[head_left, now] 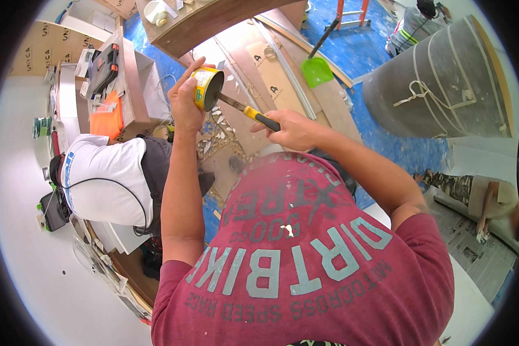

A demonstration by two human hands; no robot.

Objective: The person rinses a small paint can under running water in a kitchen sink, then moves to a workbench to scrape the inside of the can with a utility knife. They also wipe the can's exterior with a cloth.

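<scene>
Two hands engaged: left hand wraps a small yellow tin, its open mouth tilted toward the right hand, which grips a putty knife whose long axis slants up-left, blade tip entering the tin.

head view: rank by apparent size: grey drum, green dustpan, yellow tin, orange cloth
1. grey drum
2. orange cloth
3. green dustpan and yellow tin in the left hand: look alike; the tin is nearer, so unsure.

Green dustpan, grey drum, orange ladder
</scene>
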